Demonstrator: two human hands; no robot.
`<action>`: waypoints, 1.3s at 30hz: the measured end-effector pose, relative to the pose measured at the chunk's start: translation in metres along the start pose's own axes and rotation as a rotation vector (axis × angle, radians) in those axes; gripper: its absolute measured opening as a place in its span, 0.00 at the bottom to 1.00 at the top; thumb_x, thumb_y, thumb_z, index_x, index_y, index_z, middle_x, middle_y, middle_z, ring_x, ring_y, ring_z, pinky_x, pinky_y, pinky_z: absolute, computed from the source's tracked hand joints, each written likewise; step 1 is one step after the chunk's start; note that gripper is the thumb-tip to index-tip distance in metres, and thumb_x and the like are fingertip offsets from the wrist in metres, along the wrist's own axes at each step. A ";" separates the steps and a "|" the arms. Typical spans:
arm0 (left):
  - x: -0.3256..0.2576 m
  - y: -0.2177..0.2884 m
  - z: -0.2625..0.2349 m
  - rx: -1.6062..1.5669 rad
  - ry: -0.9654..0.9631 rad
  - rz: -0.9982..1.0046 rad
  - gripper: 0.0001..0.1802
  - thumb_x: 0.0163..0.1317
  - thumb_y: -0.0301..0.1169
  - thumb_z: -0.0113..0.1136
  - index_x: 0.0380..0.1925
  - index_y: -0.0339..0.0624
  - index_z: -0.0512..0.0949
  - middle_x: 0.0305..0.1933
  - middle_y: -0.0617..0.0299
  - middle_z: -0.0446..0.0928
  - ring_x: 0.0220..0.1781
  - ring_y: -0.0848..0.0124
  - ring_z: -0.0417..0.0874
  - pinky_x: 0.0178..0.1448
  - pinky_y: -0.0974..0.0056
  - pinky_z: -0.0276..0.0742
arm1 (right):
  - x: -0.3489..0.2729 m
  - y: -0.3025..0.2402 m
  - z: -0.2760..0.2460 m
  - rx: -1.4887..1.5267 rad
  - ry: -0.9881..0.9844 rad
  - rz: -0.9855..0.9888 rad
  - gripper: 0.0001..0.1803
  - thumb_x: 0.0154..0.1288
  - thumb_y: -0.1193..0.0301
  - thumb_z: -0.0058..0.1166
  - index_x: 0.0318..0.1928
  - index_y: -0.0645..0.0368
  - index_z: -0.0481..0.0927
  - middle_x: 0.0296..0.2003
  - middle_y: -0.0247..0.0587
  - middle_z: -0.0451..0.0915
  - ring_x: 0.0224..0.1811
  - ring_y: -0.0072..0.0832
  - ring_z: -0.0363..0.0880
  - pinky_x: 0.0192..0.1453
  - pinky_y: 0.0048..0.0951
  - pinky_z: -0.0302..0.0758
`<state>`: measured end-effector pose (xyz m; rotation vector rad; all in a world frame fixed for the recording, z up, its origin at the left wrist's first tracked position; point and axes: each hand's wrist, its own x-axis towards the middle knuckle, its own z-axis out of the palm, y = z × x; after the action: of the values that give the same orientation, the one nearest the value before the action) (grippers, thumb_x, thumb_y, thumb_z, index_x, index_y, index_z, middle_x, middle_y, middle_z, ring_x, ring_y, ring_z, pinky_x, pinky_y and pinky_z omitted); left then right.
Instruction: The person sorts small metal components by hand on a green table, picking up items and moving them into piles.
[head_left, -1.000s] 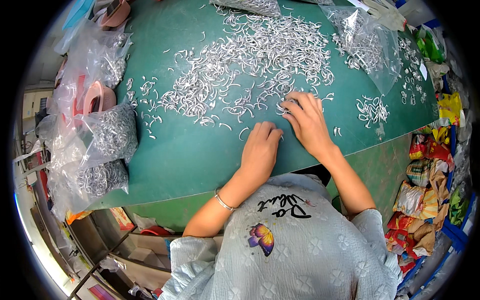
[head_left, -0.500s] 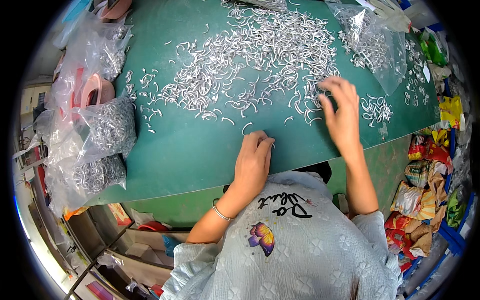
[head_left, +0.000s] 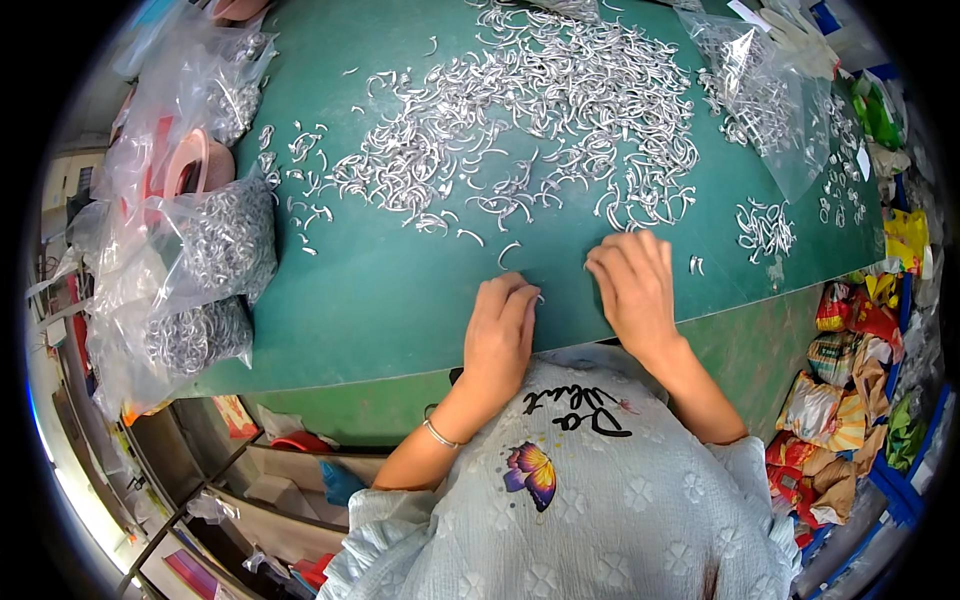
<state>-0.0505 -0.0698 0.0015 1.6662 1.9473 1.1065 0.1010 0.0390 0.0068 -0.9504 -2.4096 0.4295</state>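
Observation:
My left hand (head_left: pixel 500 330) rests on the green table near its front edge, thumb and fingers pinched together. The bright end of a small curved silver piece pokes out at its fingertips. To its right, my right hand (head_left: pixel 634 288) is closed, fingers bent downward; a tiny bright spot shows at the fingertips, too small to name. Beyond both hands spreads a wide pile of curved silver metal pieces (head_left: pixel 630 100). One loose curved piece (head_left: pixel 508 252) lies just past my left hand, and a couple of short pieces (head_left: pixel 696 265) lie right of my right hand.
Clear bags of silver pieces (head_left: pixel 228 240) line the table's left side, beside a pink container (head_left: pixel 200 165). Another clear bag (head_left: pixel 765 110) lies at the far right, with a small separate heap (head_left: pixel 765 230) nearer. Colourful packages (head_left: pixel 830 400) fill a rack beyond the right edge.
My right hand has come back from the right edge of the pile toward the table's front edge, nearer my left hand, and its fingers have closed. My left hand keeps its pinch, almost still.

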 end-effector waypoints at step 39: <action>-0.009 -0.039 -0.050 0.364 0.276 -0.181 0.17 0.56 0.24 0.65 0.47 0.42 0.78 0.55 0.53 0.71 0.58 0.54 0.70 0.61 0.54 0.62 | 0.020 -0.050 0.043 0.280 -0.166 -0.234 0.09 0.53 0.77 0.60 0.37 0.62 0.79 0.36 0.43 0.77 0.39 0.41 0.75 0.43 0.39 0.70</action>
<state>-0.1089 -0.0951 0.0021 1.5247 2.5478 1.0016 0.0372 0.0137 0.0008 -0.5229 -2.4834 0.7586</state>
